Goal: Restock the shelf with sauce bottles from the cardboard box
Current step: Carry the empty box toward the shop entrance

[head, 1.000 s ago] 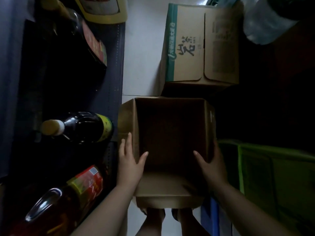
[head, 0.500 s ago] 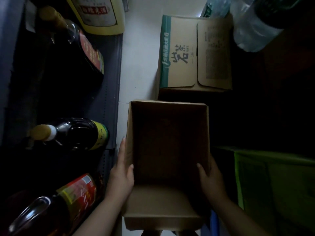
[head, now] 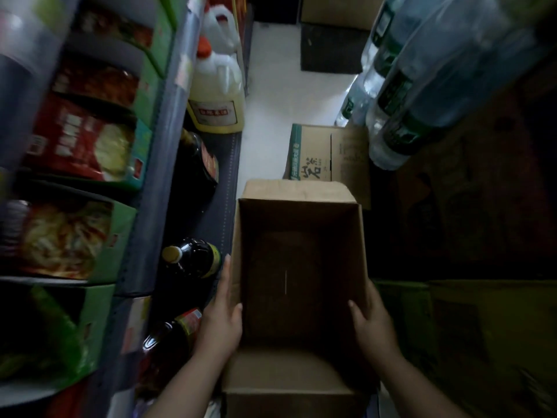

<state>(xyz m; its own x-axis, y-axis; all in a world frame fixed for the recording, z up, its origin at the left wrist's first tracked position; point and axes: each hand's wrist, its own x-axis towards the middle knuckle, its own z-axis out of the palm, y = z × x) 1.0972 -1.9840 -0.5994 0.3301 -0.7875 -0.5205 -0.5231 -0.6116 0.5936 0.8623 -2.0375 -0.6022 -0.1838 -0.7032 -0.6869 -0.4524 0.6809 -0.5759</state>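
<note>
An open brown cardboard box [head: 301, 191] stands in the aisle in front of me, and I see no bottles inside it. My left hand [head: 221, 318] grips its left wall, thumb inside. My right hand [head: 372, 321] grips its right wall the same way. On the bottom shelf [head: 226, 206] to the left stand dark sauce bottles: one with a yellow cap [head: 188, 260], one with a red label [head: 171, 339] nearer me, and another [head: 197, 164] farther back.
A pale oil jug [head: 218, 101] stands at the shelf's far end. Upper shelves on the left hold green trays of red packets [head: 81, 146]. A printed carton [head: 325, 152] sits beyond the box. Water bottles [head: 401, 95] and dark cartons crowd the right. White floor [head: 271, 101] runs ahead.
The view has risen and widened, so upper shelves and water bottles now show. Both hands stay on the box walls, and the box appears lifted closer to me.
</note>
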